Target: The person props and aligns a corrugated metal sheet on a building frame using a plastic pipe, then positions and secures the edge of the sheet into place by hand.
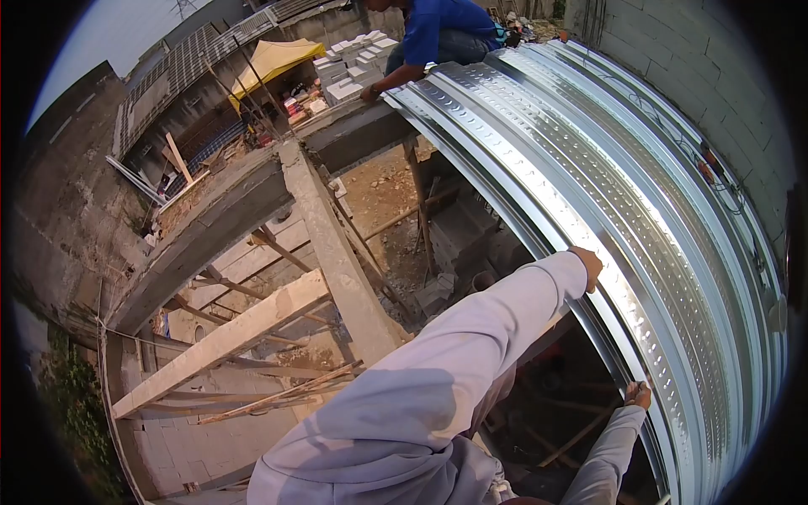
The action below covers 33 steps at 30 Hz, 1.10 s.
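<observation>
We note a long, shiny silver, ribbed metal sheet (624, 324) at the outer edge of the adjoining silver sheets (707, 278), beside the open framing. Our left hand (587, 269) has its fingers clenched on the sheet's edge; our right hand (638, 396) grasps the same edge, nearer us. A blue-shirted person (450, 32) crouches at the far end.

To the right of the grip lie silvery ribbed metal sheets (547, 151); left, a straight grey concrete beam (331, 244); ahead-left, pale rectangular masonry blocks (353, 71) beside a yellow peaked fabric canopy (282, 63).
</observation>
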{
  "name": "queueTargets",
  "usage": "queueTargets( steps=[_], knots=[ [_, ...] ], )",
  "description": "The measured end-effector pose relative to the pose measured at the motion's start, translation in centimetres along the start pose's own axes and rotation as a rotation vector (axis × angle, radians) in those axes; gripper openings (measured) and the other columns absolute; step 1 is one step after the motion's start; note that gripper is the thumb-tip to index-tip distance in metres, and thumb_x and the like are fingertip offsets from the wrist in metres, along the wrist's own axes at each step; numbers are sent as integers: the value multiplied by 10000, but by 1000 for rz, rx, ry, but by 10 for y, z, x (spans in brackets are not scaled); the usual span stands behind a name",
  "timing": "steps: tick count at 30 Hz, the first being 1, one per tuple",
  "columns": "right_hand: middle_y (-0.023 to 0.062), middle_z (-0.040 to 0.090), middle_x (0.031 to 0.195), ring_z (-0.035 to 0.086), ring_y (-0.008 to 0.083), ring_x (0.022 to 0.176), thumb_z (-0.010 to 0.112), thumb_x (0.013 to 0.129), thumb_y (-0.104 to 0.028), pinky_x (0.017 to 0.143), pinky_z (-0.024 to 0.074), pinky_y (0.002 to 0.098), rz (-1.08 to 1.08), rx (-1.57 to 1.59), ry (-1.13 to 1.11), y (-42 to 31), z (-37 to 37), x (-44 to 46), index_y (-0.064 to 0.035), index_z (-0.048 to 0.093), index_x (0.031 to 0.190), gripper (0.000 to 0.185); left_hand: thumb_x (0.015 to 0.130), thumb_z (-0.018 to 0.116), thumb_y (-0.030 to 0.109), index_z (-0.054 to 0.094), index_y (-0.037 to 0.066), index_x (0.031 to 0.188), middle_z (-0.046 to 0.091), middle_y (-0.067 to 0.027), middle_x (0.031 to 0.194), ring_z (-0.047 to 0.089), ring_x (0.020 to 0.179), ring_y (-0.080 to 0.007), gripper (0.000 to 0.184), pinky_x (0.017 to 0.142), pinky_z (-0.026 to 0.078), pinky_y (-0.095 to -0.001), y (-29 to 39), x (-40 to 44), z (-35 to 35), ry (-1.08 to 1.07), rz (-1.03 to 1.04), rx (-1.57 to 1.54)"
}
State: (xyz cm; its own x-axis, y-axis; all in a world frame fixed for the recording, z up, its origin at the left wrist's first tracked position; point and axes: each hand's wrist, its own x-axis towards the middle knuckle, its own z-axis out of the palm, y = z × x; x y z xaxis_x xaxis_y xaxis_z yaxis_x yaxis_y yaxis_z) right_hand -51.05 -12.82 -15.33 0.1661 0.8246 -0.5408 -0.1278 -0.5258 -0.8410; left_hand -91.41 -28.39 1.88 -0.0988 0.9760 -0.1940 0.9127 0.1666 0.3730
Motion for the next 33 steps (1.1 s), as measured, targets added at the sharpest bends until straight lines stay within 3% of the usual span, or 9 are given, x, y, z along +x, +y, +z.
queueTargets(
  steps=[6, 12, 15, 18, 21, 24, 27, 33],
  knots=[
    [178, 511, 997, 518, 267, 927, 465, 807, -246, 781, 451, 333, 4, -20, 19, -3, 3, -8, 39, 453, 1040, 368, 611, 614, 291, 616, 54, 785, 606, -117, 774, 583, 744, -267, 293, 619, 466, -352, 1, -1, -1, -4, -3, -1],
    [157, 537, 917, 559, 227, 829, 462, 809, -247, 698, 485, 282, -13, -53, 34, -5, 7, -14, 33, 475, 993, 336, 608, 619, 288, 616, 50, 775, 604, -124, 764, 583, 734, -273, 291, 615, 466, -356, 1, 0, 0, 2, -2, -4],
    [64, 551, 710, 551, 144, 617, 478, 805, -223, 587, 494, 243, -10, -33, -24, -3, 2, -8, -49, 506, 773, 179, 607, 619, 287, 616, 46, 768, 603, -129, 756, 583, 729, -276, 290, 613, 465, -358, 1, 0, 1, 9, -2, -4],
    [52, 545, 673, 541, 131, 578, 466, 810, -224, 573, 492, 239, 12, 15, -300, 4, -17, 21, -59, 496, 741, 182, 606, 619, 284, 616, 45, 765, 603, -131, 754, 583, 729, -277, 288, 612, 465, -359, 1, 0, 0, 1, 3, -11],
    [45, 536, 641, 535, 122, 560, 457, 814, -223, 564, 489, 236, -31, -24, -18, -2, 4, -10, -65, 487, 719, 186, 606, 618, 282, 617, 45, 765, 603, -130, 756, 583, 731, -277, 286, 613, 465, -358, 1, 1, 0, 5, 10, -16],
    [224, 453, 1063, 466, 302, 996, 431, 823, -260, 882, 368, 380, -13, -14, -48, -2, 1, -4, 80, 409, 1039, 403, 606, 617, 280, 617, 45, 764, 603, -128, 757, 583, 732, -275, 283, 613, 465, -357, 1, 0, 0, 5, 1, -18],
    [48, 536, 631, 537, 125, 559, 459, 813, -225, 559, 487, 237, -41, -15, -55, 0, 0, -3, -58, 486, 719, 194, 605, 615, 281, 617, 47, 762, 604, -125, 760, 584, 732, -272, 282, 613, 465, -356, 1, 0, -1, 3, -1, -15],
    [81, 559, 727, 560, 161, 657, 475, 802, -233, 636, 481, 265, 7, 23, -52, 3, -3, 7, -39, 504, 766, 200, 604, 611, 284, 617, 47, 757, 605, -120, 763, 584, 728, -270, 282, 611, 465, -354, 1, 0, 0, 23, 1, -6]
  ],
)
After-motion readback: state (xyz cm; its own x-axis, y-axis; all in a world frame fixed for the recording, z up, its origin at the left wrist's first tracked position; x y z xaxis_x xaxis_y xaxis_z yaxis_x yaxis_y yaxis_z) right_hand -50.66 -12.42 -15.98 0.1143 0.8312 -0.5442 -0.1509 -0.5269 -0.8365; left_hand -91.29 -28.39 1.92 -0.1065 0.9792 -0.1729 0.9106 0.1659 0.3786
